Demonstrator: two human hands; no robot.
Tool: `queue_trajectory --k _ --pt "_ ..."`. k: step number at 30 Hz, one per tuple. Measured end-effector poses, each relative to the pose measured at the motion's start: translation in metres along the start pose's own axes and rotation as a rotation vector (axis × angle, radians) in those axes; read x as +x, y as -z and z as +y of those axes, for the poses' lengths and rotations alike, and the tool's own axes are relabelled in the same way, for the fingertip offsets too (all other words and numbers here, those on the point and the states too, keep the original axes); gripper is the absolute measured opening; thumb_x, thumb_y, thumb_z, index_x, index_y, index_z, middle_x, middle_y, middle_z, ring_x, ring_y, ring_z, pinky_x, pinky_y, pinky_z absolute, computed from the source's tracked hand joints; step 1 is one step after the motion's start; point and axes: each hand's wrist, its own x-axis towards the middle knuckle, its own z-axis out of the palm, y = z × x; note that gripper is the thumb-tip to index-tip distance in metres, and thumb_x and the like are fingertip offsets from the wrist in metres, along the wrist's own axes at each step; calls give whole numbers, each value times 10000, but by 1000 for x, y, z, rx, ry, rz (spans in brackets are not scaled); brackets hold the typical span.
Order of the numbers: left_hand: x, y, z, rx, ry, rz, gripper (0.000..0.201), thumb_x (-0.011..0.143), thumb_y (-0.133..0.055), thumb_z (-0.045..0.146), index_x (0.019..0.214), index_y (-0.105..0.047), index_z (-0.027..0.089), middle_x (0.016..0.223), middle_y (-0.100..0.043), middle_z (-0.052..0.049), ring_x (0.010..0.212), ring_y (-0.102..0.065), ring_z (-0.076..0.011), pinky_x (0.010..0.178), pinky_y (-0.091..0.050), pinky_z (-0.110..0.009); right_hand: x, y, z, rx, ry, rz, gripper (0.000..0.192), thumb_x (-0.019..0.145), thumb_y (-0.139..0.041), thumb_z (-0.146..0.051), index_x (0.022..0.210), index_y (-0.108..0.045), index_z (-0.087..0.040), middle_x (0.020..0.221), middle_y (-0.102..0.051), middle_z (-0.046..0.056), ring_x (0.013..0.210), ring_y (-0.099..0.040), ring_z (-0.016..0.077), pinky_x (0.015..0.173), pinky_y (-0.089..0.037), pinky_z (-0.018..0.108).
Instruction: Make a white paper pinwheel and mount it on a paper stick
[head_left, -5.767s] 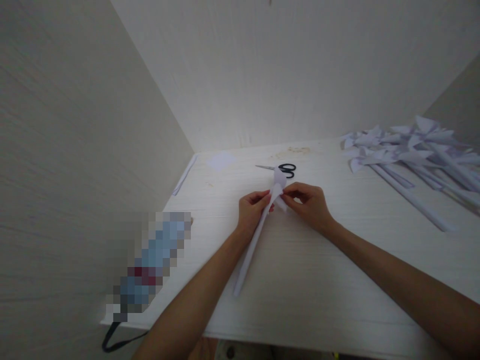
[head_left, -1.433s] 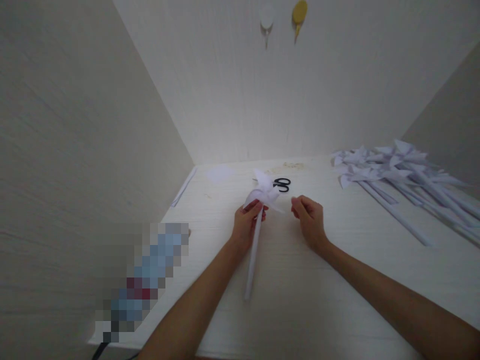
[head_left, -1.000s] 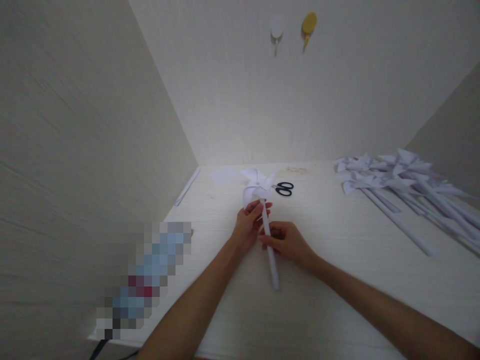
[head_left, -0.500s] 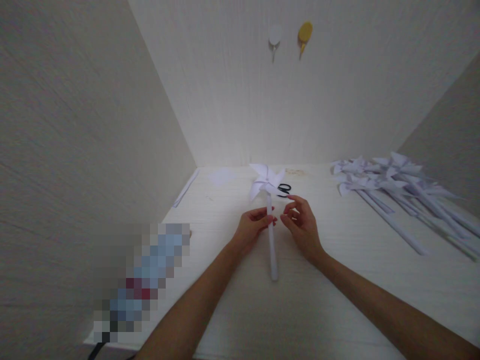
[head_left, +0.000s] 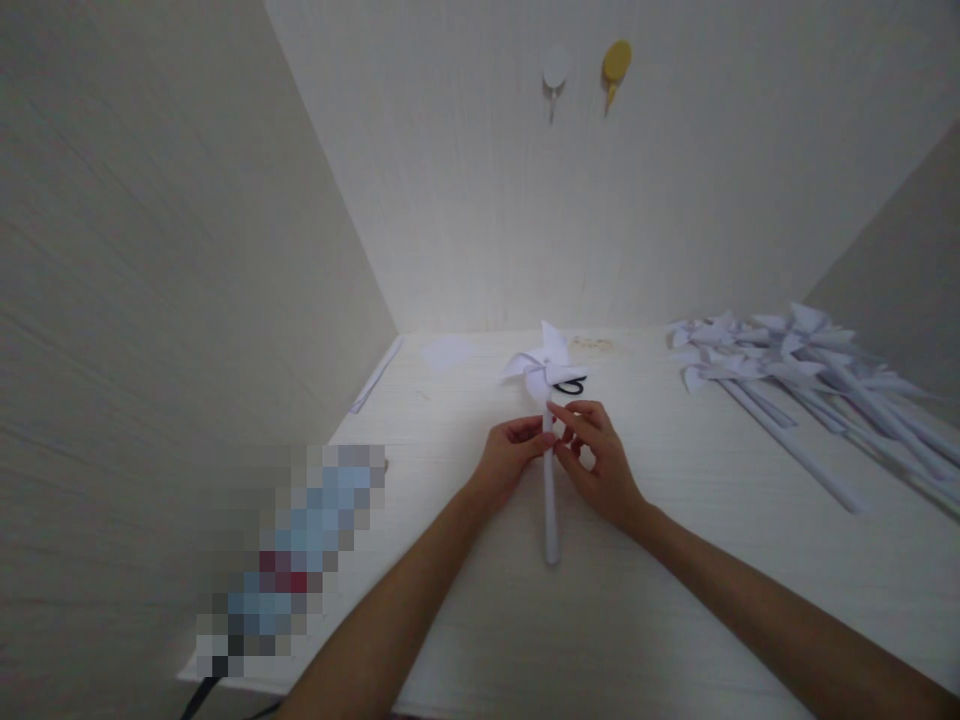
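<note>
The left hand [head_left: 514, 455] pinches the pinwheel [head_left: 546, 375] by its stick [head_left: 550, 500] over the surface [head_left: 600, 620]; the right hand [head_left: 600, 462], finger and thumb parted, meets its right side. Adjusting seems underway, calling next for a gentle touch.

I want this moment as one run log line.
left hand: pinching white rolled-paper stick; right hand: at stick's upper part; white paper pinwheel head: atop stick; black-handled scissors: partly hidden behind head

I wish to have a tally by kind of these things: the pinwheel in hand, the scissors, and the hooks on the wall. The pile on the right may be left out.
Held pinwheel: 1
Scissors: 1
Wall hooks: 2
Total: 4
</note>
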Motion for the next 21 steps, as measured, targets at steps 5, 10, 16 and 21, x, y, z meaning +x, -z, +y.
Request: queue_trajectory --k 5,10,16,21 --pt "-1 0 0 33 -3 27 294 502 -738 194 783 -681 131 669 -656 -31 611 -563 -110 715 -413 -281 3 2 3 84 -170 171 340 711 -469 -94 1011 -506 -248 869 -448 17 668 -471 105 525 -430 222" --pt "-2 -1 1 78 16 41 282 486 -741 193 759 -687 142 631 -644 -19 572 -546 -100 698 -408 -280 8 4 9 156 -339 261 595 685 -463 -102 1235 -308 -266 913 -449 26 609 -435 92 477 -398 208" --pt "-2 -3 1 92 7 40 260 484 -736 181 738 -688 153 646 -650 -14 572 -546 -98 698 -414 -278 8 3 13 103 -349 198 552 660 -464 -89 1184 -392 -249 915 -443 27 612 -441 93 491 -401 219" --pt "-2 -3 1 83 -15 51 270 483 -740 183 744 -683 139 686 -663 -29 605 -564 -110 706 -425 -277 5 1 10 89 -250 135 483 678 -455 -82 1138 -432 -229 845 -459 4 535 -422 70 475 -378 220"
